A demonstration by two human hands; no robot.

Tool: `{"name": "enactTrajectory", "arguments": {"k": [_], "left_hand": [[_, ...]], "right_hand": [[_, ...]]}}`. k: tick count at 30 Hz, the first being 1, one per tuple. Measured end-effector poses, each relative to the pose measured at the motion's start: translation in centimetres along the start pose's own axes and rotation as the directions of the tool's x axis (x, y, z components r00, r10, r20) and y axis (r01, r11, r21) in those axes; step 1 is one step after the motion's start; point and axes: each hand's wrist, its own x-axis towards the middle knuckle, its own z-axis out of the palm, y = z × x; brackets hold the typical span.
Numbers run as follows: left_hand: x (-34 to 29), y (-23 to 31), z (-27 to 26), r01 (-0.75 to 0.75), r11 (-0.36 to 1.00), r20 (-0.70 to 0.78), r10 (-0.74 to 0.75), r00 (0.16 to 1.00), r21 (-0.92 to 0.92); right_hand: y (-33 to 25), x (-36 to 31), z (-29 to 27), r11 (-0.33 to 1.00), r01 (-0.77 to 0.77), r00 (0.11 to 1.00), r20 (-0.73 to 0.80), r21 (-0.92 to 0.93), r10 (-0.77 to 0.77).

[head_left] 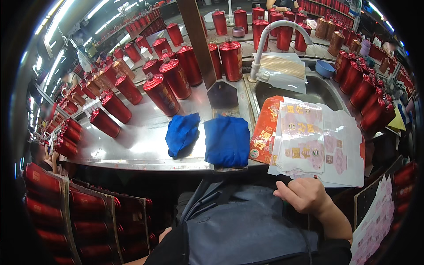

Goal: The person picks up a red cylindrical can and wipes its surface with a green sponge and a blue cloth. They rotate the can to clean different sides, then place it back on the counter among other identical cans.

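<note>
My right hand [302,194] is over my lap, just in front of the counter's edge, with its fingers curled in. Whatever lies inside its fingers, if anything, is hidden. Close beyond it is a stack of printed label sheets [302,141], white with pink and gold marks. These sheets lie partly over a red printed sheet [263,130]. Low beside my dark apron [247,225], only a small part of my left hand [164,234] shows, its fingers hidden. Two blue cloths, one crumpled [182,132] and one spread flat [227,140], rest on the metal counter [132,152].
Several red bottles [162,95] stand on the counter's left. A sink [324,93] with a white curved tap [258,53] lies beyond the labels. A blue bowl [325,68] sits at its rim. Racks of red bottles [90,221] flank me; a post [194,35] rises from the counter.
</note>
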Motion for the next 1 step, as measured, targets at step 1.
{"name": "enactTrajectory", "arguments": {"k": [1], "left_hand": [[-0.64,-0.05,-0.97,-0.001,1.000,0.001,0.001,1.000,0.000]], "right_hand": [[0.04,-0.01,0.29,1.000,-0.010,1.000,-0.004,0.010,0.010]]}}
